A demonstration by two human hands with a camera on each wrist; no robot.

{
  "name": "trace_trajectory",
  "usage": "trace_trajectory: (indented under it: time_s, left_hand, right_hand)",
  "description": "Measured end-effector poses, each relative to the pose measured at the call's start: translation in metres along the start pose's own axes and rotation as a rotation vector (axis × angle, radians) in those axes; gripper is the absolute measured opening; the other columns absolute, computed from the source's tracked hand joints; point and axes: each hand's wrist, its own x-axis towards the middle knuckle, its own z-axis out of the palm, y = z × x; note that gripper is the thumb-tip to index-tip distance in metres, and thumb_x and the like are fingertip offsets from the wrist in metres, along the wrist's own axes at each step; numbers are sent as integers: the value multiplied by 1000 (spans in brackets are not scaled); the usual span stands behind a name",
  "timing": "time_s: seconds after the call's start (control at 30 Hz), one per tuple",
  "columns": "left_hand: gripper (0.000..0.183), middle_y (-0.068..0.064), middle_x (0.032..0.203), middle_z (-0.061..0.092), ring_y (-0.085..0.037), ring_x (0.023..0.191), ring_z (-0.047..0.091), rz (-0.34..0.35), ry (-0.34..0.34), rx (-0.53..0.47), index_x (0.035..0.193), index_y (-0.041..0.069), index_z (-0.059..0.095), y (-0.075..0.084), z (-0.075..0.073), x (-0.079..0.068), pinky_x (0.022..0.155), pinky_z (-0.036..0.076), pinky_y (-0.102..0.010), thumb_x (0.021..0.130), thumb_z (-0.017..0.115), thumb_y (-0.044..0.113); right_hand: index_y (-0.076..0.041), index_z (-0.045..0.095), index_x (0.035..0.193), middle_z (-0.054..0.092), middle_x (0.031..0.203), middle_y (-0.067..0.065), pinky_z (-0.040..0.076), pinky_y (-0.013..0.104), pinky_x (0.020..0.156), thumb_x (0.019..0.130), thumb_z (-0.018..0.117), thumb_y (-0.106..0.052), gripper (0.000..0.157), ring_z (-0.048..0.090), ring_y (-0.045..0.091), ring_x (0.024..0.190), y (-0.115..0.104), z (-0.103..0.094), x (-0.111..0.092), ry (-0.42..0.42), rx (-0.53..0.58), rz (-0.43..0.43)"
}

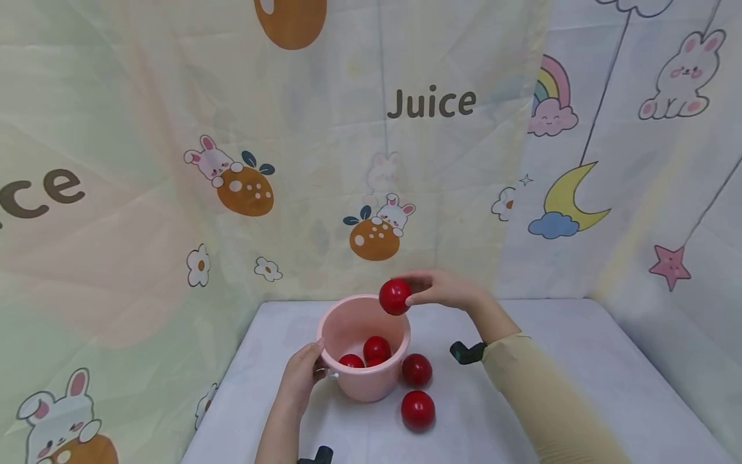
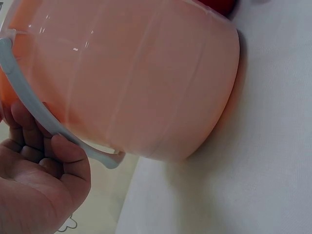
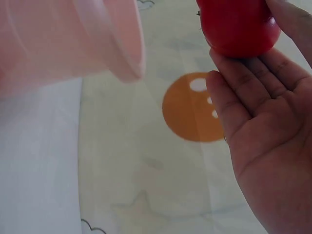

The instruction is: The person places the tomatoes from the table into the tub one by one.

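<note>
A pink bucket (image 1: 364, 385) stands upright on the table, its mouth tilted toward my view. My left hand (image 1: 303, 374) grips its left side at the rim, with curled fingers beside the grey handle (image 2: 36, 105). Above the bucket's right rim, my right hand (image 1: 443, 289) holds a shiny round red fruit (image 1: 395, 297) between thumb and fingers. A small dark bit shows on that fruit's edge in the right wrist view; its exact kind is unclear. Inside the bucket lie 3 similar red fruits (image 1: 377, 348), partly hidden by the front wall.
Two more red fruits lie on the white table (image 1: 464, 419) right of the bucket, one close to its wall (image 1: 417, 370) and one nearer me (image 1: 418, 410). A printed cloth (image 1: 324, 161) with rabbits and oranges hangs behind and beside the table. Dark wrist mounts (image 1: 468, 352) sit on both arms.
</note>
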Motion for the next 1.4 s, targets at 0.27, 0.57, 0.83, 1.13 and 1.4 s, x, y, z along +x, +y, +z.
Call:
trace_trajectory:
  time_s: [0.27,0.57,0.83,1.13,1.4]
  left_hand:
    - [58,-19,109,66,-21,96,61,-23,-9,-9,111,2,67,1,0,2,85,50,-32,96,52,56]
    - [56,-20,112,66,-21,97,62,-19,-24,2,114,4,67,3,-2,1,85,50,-30,97,51,55]
    - [55,-14,101,69,-21,94,62,-13,-22,-1,111,6,68,3,-2,2,84,50,-31,96,52,56]
    - [54,-9,96,69,-21,93,62,-9,-30,-2,104,7,68,1,-2,5,84,50,-31,95,53,58]
    - [54,-7,96,69,-22,94,62,-12,-26,1,105,7,68,-1,-2,5,85,49,-31,94,54,58]
  right_hand:
    - [-39,60,130,67,123,-12,53,44,94,76,81,-44,58,60,16,118,-13,29,44,-132,-80,-5]
    - [-40,64,125,66,121,-13,53,44,95,77,83,-39,52,56,17,122,-8,65,82,-262,-86,48]
    - [-40,67,119,65,119,-11,52,49,95,74,86,-34,49,52,20,122,-6,81,92,-294,-65,139]
    - [-30,69,116,66,117,-6,50,55,97,76,85,-28,43,50,23,121,-3,92,100,-385,-76,198]
    - [-29,68,122,68,110,-10,53,47,94,78,83,-32,47,55,18,114,8,100,103,-403,-203,177]
